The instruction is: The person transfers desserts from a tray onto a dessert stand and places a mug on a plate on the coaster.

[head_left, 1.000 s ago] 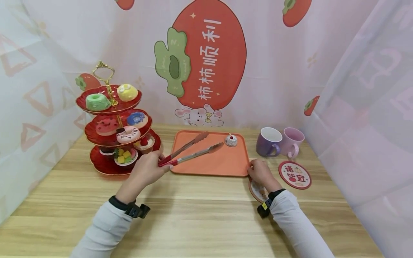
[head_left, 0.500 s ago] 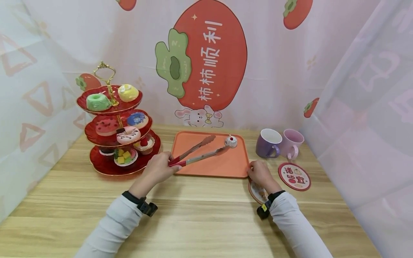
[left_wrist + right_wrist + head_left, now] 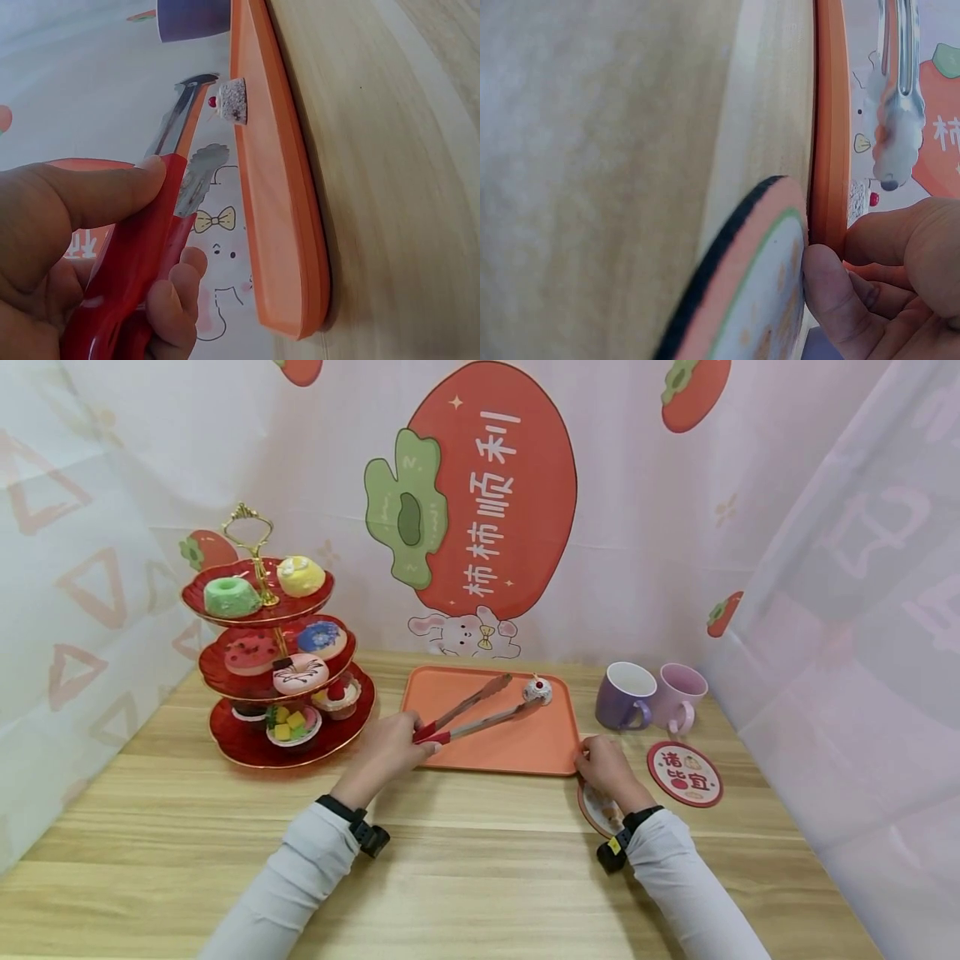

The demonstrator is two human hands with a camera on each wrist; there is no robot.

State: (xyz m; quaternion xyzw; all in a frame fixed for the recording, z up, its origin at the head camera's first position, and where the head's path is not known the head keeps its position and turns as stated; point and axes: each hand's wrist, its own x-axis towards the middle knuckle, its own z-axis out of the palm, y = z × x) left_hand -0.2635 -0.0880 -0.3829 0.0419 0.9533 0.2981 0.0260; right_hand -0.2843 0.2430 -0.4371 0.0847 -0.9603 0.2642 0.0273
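My left hand (image 3: 390, 750) grips red-handled metal tongs (image 3: 486, 722), whose two arms are spread apart over the orange tray (image 3: 510, 757). One tip overlaps a small white-speckled cake with a cherry on top (image 3: 536, 692), which sits near the tray's back right corner. In the left wrist view the thumb presses along the red handle (image 3: 139, 247), with fingers curled on the other side. At the tray's front right corner, my right hand (image 3: 607, 768) pinches the rim (image 3: 831, 150) between thumb and finger. A round coaster (image 3: 598, 810) lies partly hidden beneath that hand.
On the left stands a three-tier red stand (image 3: 247, 758) with a gold handle, carrying several toy cakes and donuts. A purple mug (image 3: 617, 703) and a pink mug (image 3: 678, 689) are at the back right. Before them lies another round coaster (image 3: 684, 774). A printed cloth backdrop rises behind.
My left hand has moved right with the tongs, bringing one tip from short of the small cake to overlapping it. My right hand stays at the tray's corner.
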